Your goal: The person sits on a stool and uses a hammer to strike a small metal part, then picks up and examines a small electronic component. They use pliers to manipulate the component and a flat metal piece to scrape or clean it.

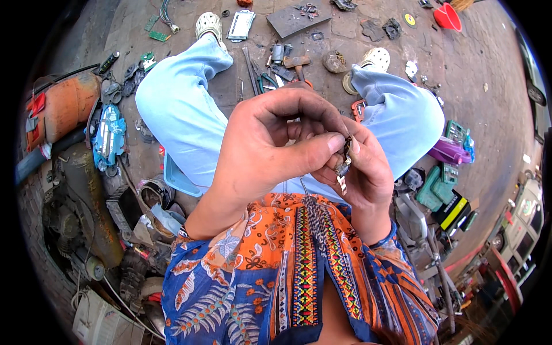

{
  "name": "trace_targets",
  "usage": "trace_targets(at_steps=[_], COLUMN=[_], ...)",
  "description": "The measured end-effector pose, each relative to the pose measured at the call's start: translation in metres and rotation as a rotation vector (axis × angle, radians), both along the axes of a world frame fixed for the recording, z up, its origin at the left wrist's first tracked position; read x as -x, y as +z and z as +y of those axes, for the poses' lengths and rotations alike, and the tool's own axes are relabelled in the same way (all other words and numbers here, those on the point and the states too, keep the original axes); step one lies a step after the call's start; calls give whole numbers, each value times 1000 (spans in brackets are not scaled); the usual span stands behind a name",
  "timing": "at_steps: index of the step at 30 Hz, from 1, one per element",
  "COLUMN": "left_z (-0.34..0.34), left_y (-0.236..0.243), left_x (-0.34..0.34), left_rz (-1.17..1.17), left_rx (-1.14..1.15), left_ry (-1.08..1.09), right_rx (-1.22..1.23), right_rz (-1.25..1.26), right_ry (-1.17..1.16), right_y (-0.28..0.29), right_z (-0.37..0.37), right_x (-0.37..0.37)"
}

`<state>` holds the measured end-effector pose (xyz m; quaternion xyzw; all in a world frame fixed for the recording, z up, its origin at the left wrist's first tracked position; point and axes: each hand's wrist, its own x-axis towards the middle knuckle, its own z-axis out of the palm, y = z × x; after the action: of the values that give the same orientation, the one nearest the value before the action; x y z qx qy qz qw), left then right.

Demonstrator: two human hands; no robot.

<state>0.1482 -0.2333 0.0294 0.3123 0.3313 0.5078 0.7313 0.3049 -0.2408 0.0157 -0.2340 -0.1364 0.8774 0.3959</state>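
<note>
Part (pixel 344 167), small and metallic, is sitting between fingers (pixel 328 115): the left hand (pixel 273 154) is pinching its upper end, and the right hand (pixel 368 175) is grasping it opposite, apparently for steadiness. Bits (pixel 307 10) are lying near the far edge of the plate (pixel 280 26), probably to stay together. Fingers are covering much of the part, leaving its shape unclear. The hammer (pixel 298 61) is apparently ending behind the left hand.

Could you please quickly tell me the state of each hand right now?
Left hand: closed, fingertips pinching at a small metal part.
Right hand: closed, holding the same part.
</note>
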Motion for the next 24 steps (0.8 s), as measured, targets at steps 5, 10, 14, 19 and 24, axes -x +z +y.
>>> trace_targets(at_steps=[5, 10, 14, 19, 24], left_z=[3, 5, 6, 8, 8], left_y=[4, 1, -7, 3, -2], left_x=[-1, -5, -3, -11, -11], left_rz=[-50, -67, -140, 74, 31], left_rx=[10, 14, -22, 145, 99], left_ry=[-4, -44, -86, -40, -12], right_rx=[22, 41, 20, 57, 125], right_rz=[65, 115, 11, 61, 289], right_ry=[18, 107, 213, 169, 168], right_y=[1, 1, -1, -4, -13], right_z=[2, 5, 8, 7, 7], right_x=[0, -9, -15, -14, -13])
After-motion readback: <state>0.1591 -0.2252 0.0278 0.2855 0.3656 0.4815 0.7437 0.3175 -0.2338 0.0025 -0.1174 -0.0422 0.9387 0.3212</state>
